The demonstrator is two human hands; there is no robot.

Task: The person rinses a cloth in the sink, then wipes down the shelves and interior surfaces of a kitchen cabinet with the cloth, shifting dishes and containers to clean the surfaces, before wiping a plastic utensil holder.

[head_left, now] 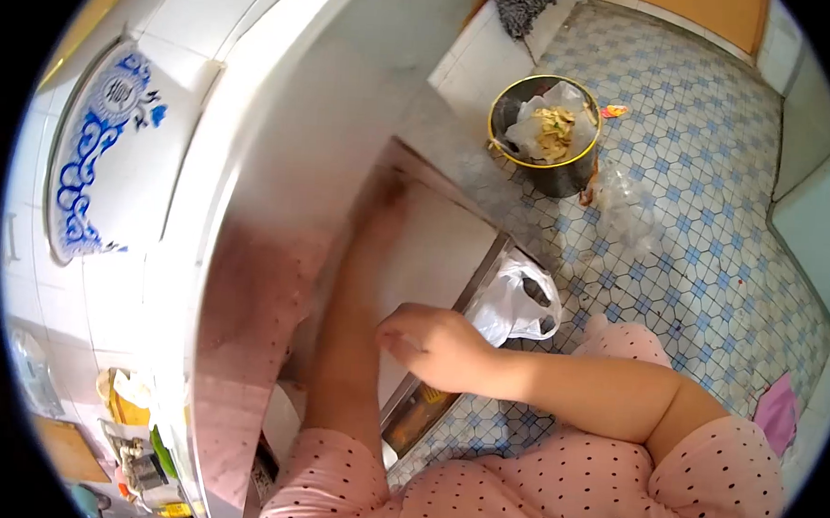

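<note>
My left hand (388,198) reaches far forward, over or into a pale compartment with a white panel (443,246) and a brown edge. Motion blurs its fingers, so I cannot tell whether they grip anything. My right hand (439,348) is close to my left forearm, above the near part of the white panel. Its fingers are curled inward, and whatever may be inside them is hidden. A white plastic bag (515,305) hangs by the compartment's metal edge, just beyond my right hand.
A black bin (553,177) with a yellow rim holds peelings in a plastic liner. Clear plastic (626,208) lies beside it on the blue-and-white tiled floor (706,179). A shiny pink-reflecting surface (245,344) runs along the left. A pink cloth-like piece (779,414) is at right.
</note>
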